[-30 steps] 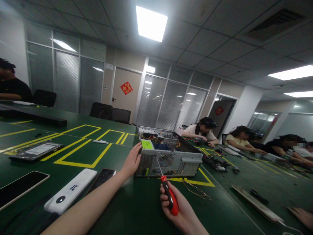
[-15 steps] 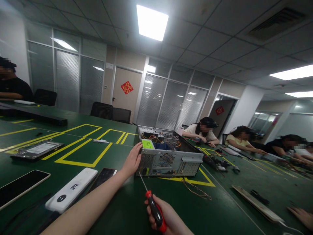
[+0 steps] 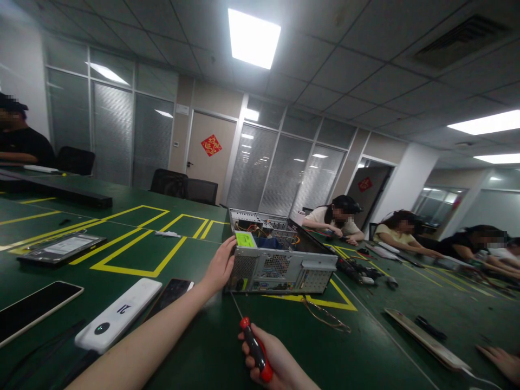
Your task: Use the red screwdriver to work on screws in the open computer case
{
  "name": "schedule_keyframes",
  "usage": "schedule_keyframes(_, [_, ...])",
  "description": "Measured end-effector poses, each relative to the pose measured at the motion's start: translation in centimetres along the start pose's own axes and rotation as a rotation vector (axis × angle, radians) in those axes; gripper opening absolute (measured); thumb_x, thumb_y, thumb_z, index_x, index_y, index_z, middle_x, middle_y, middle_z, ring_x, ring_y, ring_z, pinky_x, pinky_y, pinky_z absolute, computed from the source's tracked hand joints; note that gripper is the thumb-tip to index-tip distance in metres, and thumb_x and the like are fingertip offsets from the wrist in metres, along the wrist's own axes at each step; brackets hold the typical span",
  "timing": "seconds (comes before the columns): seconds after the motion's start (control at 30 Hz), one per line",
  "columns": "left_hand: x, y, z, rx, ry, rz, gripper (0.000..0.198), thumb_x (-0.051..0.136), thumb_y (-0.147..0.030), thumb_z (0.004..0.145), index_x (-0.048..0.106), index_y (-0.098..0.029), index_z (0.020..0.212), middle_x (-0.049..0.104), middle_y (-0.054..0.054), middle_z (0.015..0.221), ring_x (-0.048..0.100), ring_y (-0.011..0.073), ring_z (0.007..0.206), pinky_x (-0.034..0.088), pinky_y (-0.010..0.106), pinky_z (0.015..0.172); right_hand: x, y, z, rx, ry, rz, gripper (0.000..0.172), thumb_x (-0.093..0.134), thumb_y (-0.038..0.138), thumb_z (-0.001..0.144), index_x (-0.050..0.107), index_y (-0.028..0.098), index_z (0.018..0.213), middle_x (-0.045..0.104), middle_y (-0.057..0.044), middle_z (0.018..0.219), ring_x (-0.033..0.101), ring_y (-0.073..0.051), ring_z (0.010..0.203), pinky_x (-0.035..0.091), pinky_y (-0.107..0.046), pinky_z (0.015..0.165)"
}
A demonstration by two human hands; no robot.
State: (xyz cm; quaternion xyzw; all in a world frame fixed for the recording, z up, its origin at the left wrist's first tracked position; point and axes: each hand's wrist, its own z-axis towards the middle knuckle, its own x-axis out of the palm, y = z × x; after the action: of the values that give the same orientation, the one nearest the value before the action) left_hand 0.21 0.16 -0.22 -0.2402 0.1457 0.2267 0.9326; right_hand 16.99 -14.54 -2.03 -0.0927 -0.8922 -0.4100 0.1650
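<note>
An open desktop computer case (image 3: 292, 271) stands on the green table, its vented metal rear panel towards me. Loose wires and parts show inside, and a bright green label (image 3: 245, 240) marks the unit at the near left corner. My left hand (image 3: 219, 265) grips the case at that left edge, fingertips at the top rim by the label. In my right hand (image 3: 270, 355) is a red and black screwdriver (image 3: 255, 346), fingers wrapped round its handle. Its thin shaft slants up and left towards the case's lower left corner; whether the tip touches is hard to tell.
At left lie a hard drive (image 3: 65, 246), a phone (image 3: 38, 309), a white power bank (image 3: 119, 314) marked 21 and a dark phone (image 3: 170, 295). Thin wires (image 3: 325, 314) trail before the case. A pale bar (image 3: 426, 336) lies right. Several co-workers sit around; one's hand (image 3: 501, 360) shows.
The screwdriver and my right hand have shifted slightly left and down, the tip now lower by the case corner. My left hand and the case stay in place.
</note>
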Motion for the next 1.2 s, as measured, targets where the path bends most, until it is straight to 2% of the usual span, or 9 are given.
schedule_keyframes(0.2, [0.1,0.0,0.0,0.002,-0.005,-0.001,0.042,0.029,-0.023,0.092,0.030,-0.019,0.134,0.035,0.010,0.141,0.031,0.0194,0.133,0.028,0.042,0.110,0.2,-0.2,0.2,-0.030,-0.002,-0.003,0.033,0.044,0.044,0.086,0.056,0.012,0.085,0.052,0.003,0.054,0.043,-0.004,0.037,0.025,-0.012,0.032])
schedule_keyframes(0.37, [0.1,0.1,-0.1,0.003,-0.002,0.010,0.042,0.029,-0.023,0.092,0.030,-0.019,0.134,0.034,0.010,0.141,0.031,0.0194,0.132,0.028,0.042,0.110,1.0,-0.8,0.3,-0.132,-0.010,0.011,0.018,0.053,0.034,0.083,0.049,0.017,0.078,0.056,0.002,0.056,0.044,-0.004,0.039,0.028,-0.011,0.034])
schedule_keyframes(0.47, [0.1,0.1,-0.1,-0.006,0.000,0.013,0.042,0.030,-0.024,0.092,0.030,-0.019,0.134,0.035,0.010,0.141,0.031,0.0195,0.132,0.028,0.042,0.110,1.7,-1.0,0.2,-0.080,-0.012,0.080,0.015,0.053,0.027,0.084,0.049,0.016,0.074,0.060,0.000,0.060,0.048,-0.004,0.043,0.033,-0.011,0.038])
schedule_keyframes(0.67, [0.0,0.0,0.0,-0.004,0.006,0.003,0.042,0.029,-0.024,0.093,0.029,-0.020,0.134,0.034,0.011,0.140,0.031,0.0204,0.132,0.028,0.044,0.110,1.5,-1.2,0.4,0.096,0.092,0.223,0.036,0.040,0.043,0.088,0.059,0.013,0.087,0.060,-0.002,0.061,0.055,-0.009,0.047,0.044,-0.018,0.045])
schedule_keyframes(0.77, [-0.1,-0.1,0.0,-0.003,0.008,-0.005,0.042,0.028,-0.025,0.093,0.029,-0.020,0.135,0.034,0.011,0.140,0.031,0.0206,0.132,0.028,0.045,0.110,1.0,-1.2,0.5,0.108,0.146,0.221,0.040,0.037,0.048,0.088,0.059,0.015,0.095,0.058,-0.001,0.060,0.049,-0.008,0.042,0.037,-0.016,0.038])
schedule_keyframes(0.93, [-0.1,-0.2,0.0,0.000,0.003,-0.004,0.042,0.028,-0.025,0.092,0.029,-0.020,0.134,0.034,0.011,0.140,0.031,0.0201,0.132,0.028,0.044,0.110,1.1,-0.9,-0.2,0.136,0.158,0.164,0.034,0.046,0.039,0.087,0.057,0.010,0.072,0.048,0.002,0.048,0.037,-0.002,0.035,0.022,-0.009,0.033])
schedule_keyframes(1.07, [0.0,-0.1,0.0,-0.005,0.009,0.000,0.042,0.028,-0.024,0.092,0.029,-0.020,0.134,0.034,0.011,0.141,0.032,0.0203,0.132,0.028,0.044,0.110,1.3,-1.1,0.0,0.149,0.146,0.206,0.039,0.042,0.040,0.088,0.058,0.008,0.073,0.051,0.000,0.049,0.046,-0.004,0.040,0.034,-0.011,0.039])
schedule_keyframes(1.13, [0.1,0.0,0.0,-0.008,0.007,0.001,0.043,0.029,-0.024,0.092,0.029,-0.021,0.135,0.034,0.011,0.141,0.032,0.0207,0.132,0.028,0.045,0.110,1.2,-1.4,0.4,0.110,0.142,0.266,0.038,0.042,0.041,0.088,0.059,0.008,0.079,0.056,-0.002,0.056,0.053,-0.008,0.047,0.041,-0.016,0.046])
schedule_keyframes(1.2, [0.2,0.1,-0.1,-0.005,0.002,0.002,0.043,0.029,-0.023,0.092,0.028,-0.021,0.135,0.034,0.011,0.141,0.032,0.0212,0.132,0.028,0.046,0.110,1.0,-1.6,0.8,0.099,0.184,0.267,0.036,0.044,0.043,0.086,0.060,0.011,0.087,0.058,-0.002,0.060,0.055,-0.010,0.049,0.042,-0.019,0.046])
